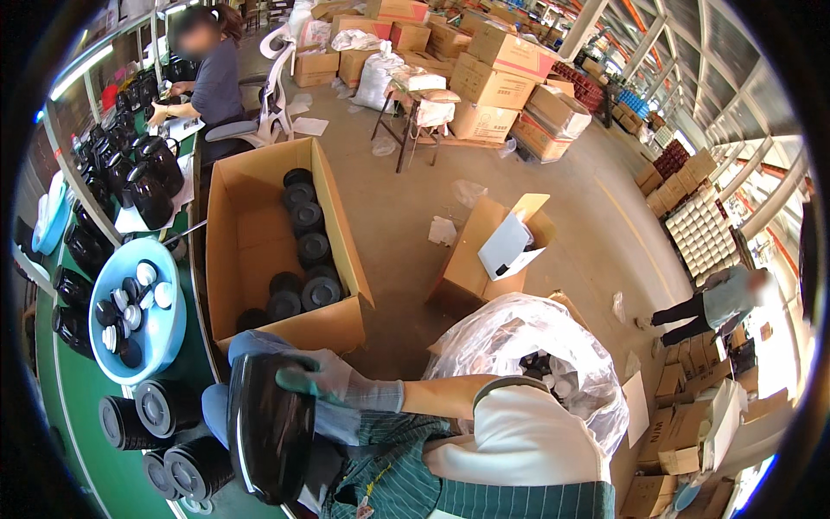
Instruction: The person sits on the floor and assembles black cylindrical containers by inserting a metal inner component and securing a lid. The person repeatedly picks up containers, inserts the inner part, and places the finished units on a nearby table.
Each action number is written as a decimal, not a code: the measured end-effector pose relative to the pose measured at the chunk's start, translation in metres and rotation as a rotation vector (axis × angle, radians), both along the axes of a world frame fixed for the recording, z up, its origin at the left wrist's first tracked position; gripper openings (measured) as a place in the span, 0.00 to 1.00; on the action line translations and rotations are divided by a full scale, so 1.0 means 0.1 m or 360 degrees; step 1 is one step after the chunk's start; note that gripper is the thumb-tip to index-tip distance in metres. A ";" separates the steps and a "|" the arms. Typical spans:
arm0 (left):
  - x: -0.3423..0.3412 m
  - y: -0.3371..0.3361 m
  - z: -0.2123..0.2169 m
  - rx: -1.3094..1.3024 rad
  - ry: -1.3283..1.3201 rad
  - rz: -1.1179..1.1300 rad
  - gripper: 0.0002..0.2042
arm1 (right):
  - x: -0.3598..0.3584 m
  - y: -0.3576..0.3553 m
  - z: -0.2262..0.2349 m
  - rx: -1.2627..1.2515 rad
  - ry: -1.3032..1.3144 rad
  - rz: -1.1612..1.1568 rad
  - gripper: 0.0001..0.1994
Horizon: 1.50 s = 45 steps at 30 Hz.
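Note:
Upright against my lap stands a glossy black jug (266, 437), close to the table edge. My right hand (324, 379), in a grey and green glove, is closed on its upper side. I do not see my left hand. Left of the jug, several black round ribbed parts (166, 408) lie on the green table (65, 415). Beyond them is a light blue basin (175, 333) holding black and white caps (130, 316).
A long cardboard box (238, 186) ahead holds black round parts. A clear plastic bag (484, 333) of small parts stands right, behind a smaller carton (471, 251). More black jugs (151, 195) line the table; a co-worker (216, 82) sits farther along it. Another person (722, 298) is at right.

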State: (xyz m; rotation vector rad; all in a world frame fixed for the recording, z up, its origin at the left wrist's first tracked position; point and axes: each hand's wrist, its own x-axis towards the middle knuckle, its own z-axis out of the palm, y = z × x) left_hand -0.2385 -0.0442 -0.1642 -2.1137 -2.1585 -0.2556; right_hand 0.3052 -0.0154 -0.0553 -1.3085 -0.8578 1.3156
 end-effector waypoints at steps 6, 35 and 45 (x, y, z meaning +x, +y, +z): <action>1.31 0.18 0.70 -0.0088 -0.1353 -0.0522 0.48 | -0.30 0.28 -0.27 -0.0324 0.1329 -0.0108 0.28; 1.99 1.38 1.52 -0.0364 -0.1847 -0.0516 0.16 | -0.80 4.96 -0.94 -0.0218 -0.2809 0.0659 0.56; 2.31 1.38 1.69 -0.0307 -0.1604 -0.0773 0.13 | -0.64 1.77 0.55 0.0835 -0.0085 0.0969 0.38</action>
